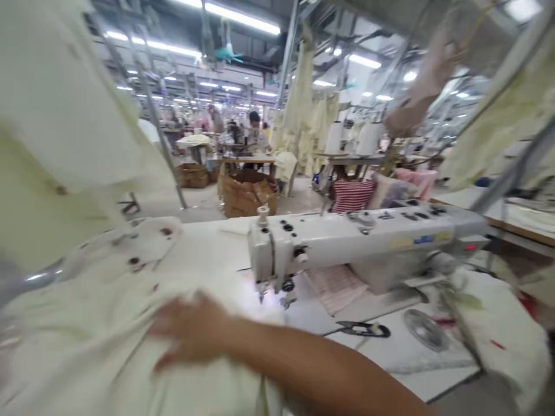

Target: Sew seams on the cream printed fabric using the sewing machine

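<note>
My right hand (193, 326) reaches across from the lower right, its forearm passing in front of the sewing machine (373, 237). The hand is smeared by motion, but its fingers look stretched and apart. Beneath it, a pale cream cloth (95, 329) lies heaped in folds over the left part of the table, and the palm is on or just above it. The needle area of the machine is lit, to the right of the hand. My left hand cannot be seen.
Black thread snips (364, 329) and a round metal disc (425, 329) lie on the table right of the forearm. A pink folded cloth (336, 286) sits under the machine arm. Pale fabric (65, 115) hangs at left. Beyond stand a cardboard box (247, 193) and a person (255, 136).
</note>
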A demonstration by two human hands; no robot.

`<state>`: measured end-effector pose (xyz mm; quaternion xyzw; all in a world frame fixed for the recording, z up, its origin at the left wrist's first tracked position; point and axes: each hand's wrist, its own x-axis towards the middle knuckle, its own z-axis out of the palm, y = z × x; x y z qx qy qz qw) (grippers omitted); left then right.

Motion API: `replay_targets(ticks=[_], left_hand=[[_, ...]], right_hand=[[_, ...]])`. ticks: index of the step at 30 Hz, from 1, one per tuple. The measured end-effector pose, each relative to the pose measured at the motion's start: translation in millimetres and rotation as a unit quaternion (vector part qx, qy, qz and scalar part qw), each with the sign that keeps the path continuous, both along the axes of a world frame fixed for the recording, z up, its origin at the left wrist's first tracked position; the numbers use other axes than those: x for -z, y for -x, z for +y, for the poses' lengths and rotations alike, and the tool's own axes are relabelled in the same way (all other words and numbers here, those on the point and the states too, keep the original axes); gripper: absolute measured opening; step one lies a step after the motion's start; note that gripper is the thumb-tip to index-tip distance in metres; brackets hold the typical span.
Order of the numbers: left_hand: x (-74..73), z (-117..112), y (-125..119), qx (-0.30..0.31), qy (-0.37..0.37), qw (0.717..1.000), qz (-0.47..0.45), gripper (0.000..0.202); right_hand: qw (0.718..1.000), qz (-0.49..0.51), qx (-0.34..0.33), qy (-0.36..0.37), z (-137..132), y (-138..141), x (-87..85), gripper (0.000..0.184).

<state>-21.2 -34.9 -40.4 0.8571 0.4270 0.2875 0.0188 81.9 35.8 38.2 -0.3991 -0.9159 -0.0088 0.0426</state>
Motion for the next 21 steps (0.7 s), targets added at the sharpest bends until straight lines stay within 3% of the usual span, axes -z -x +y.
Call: replay_targets(ticks=[2,4,7,8,10,12,13,15,17,20,21], left_hand=[[-3.2,-4.8,24.8,-0.026,-0.007,0.999,0.023,0.048],[-10.8,-3.1,51.8,-0.007,-0.019,0.996,0.087,0.062],[-26.9,0.5,94.7,0.080,0.003,0.974,0.210,0.066],[-32.9,-0.9,106.5,0.092,0.023,0.968,0.232,0.063],[-45.8,-7.7,118.5,0.081,0.060,0.963,0.250,0.061],[-59.6,-15.1,109.1,0.043,0.084,0.965,0.245,0.056],[-66.3,-17.1,96.3,0.034,0.097,0.967,0.234,0.049],[-76.8,-16.2,60.2,0.049,0.126,0.970,0.203,0.034],[-81.0,-10.1,21.4,0.101,0.150,0.965,0.189,0.033],[-76.4,1.3,-17.5,0.140,0.145,0.959,0.198,0.037],[-73.6,4.6,-23.6,0.139,0.138,0.960,0.200,0.037]], right_hand=[[0.999,0.029,0.027,0.006,13.1,-1.0,2.8,0.044],[0.998,0.052,0.037,0.007,3.5,-12.6,9.2,0.042],[0.996,0.057,-0.065,0.030,-48.1,-59.2,22.2,0.052],[0.996,0.056,-0.063,0.026,-67.2,-81.5,26.0,0.051],[0.997,0.036,-0.024,-0.067,-95.9,-127.0,30.4,0.047],[0.985,0.065,0.001,-0.158,-107.1,-160.1,29.2,0.035],[0.986,0.086,0.009,-0.145,-107.5,-168.2,26.4,0.028],[0.988,0.124,0.003,-0.097,-104.0,-167.0,17.7,0.023],[0.990,0.131,-0.003,-0.047,-102.3,-151.0,6.6,0.023],[0.993,0.105,-0.030,0.050,-109.9,-129.6,-8.9,0.013],[0.989,0.101,-0.051,0.096,-113.5,-127.8,-12.6,0.019]])
